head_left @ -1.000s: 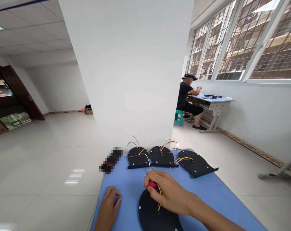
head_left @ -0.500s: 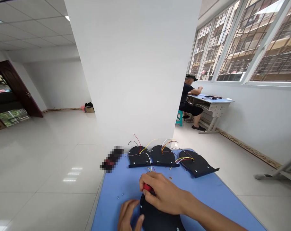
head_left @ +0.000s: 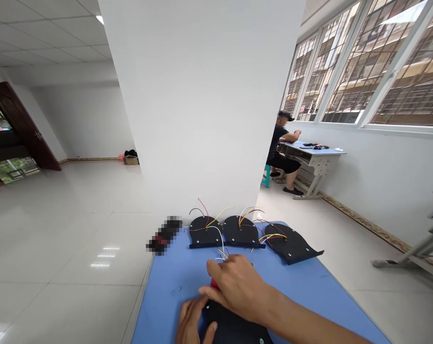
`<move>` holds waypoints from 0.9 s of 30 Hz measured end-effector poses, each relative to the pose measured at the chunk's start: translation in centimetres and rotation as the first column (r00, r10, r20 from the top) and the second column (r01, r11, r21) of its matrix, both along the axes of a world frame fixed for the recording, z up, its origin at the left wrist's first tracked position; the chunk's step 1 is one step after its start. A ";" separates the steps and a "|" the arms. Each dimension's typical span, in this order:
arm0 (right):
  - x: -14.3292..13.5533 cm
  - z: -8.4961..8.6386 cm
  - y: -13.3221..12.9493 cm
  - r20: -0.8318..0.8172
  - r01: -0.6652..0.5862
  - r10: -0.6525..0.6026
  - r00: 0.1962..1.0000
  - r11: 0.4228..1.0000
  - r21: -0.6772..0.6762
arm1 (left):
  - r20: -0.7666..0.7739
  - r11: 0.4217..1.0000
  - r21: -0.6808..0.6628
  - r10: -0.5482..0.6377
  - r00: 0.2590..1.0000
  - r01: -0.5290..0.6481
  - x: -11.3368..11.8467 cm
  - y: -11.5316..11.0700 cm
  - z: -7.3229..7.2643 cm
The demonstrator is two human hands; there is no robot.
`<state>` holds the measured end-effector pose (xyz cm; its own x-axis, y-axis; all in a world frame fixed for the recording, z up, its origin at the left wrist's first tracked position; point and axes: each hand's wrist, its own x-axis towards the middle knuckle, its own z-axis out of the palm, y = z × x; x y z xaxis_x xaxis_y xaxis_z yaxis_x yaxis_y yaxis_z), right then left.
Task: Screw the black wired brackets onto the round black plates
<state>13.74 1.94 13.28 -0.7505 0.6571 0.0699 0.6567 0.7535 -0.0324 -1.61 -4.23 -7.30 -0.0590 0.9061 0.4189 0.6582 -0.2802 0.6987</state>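
Observation:
Close to me on the blue table (head_left: 159, 306) lies a black plate (head_left: 234, 327) with screws near its edge. My right hand (head_left: 238, 286) is wrapped round a red-handled tool (head_left: 214, 283) over the plate's far left edge; the tool's tip is hidden. Fingers of my left hand (head_left: 193, 322) are spread apart against the plate's left side. Two small screws (head_left: 176, 290) lie left of my hands. Coloured wires (head_left: 221, 253) show just beyond my right hand.
Along the table's far edge lie three black plates with wires: left (head_left: 205, 236), middle (head_left: 241, 234) and right (head_left: 291, 246). A blurred dark object (head_left: 164, 235) is at the far left corner. A person (head_left: 283, 148) sits at another desk (head_left: 319, 152).
My right hand has turned a little on the red handle, and its thumb has shifted left. My left hand stays at the plate. The whole view has shifted slightly.

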 end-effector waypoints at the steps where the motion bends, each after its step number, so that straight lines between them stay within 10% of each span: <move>1: -0.1 0.2 0.0 0.045 -0.025 0.024 0.999 1.000 0.018 | -0.017 0.999 -0.035 -0.018 1.000 0.017 -0.2 0.1 0.1; 6: 0.3 1.7 0.8 0.014 -0.341 0.341 0.940 0.940 0.028 | -0.116 0.987 -0.138 -0.099 0.988 0.082 -0.9 0.4 0.3; 12: -0.4 1.7 1.4 0.119 -0.177 0.167 0.979 0.981 0.081 | -0.142 0.994 -0.100 -0.057 0.988 0.043 -1.0 0.3 0.1; 17: -0.9 2.3 1.1 0.054 -0.416 0.413 0.909 0.904 0.094 | -0.108 0.998 -0.033 -0.052 0.993 0.048 -0.8 0.3 0.2; 23: -1.2 2.0 1.3 0.119 -0.286 0.277 0.953 0.956 0.060 | 0.045 0.994 0.024 0.102 0.994 -0.103 0.4 0.0 -0.2; 27: -0.9 2.1 1.5 -0.045 -0.509 0.508 0.860 0.861 -0.018 | 0.056 0.996 0.024 0.090 0.994 -0.091 0.4 0.1 -0.3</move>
<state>12.83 3.39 15.36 -0.9781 0.1870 0.0918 0.1804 0.9807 -0.0758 -1.17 -4.12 -7.58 -0.1640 0.8844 0.4370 0.6426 -0.2404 0.7275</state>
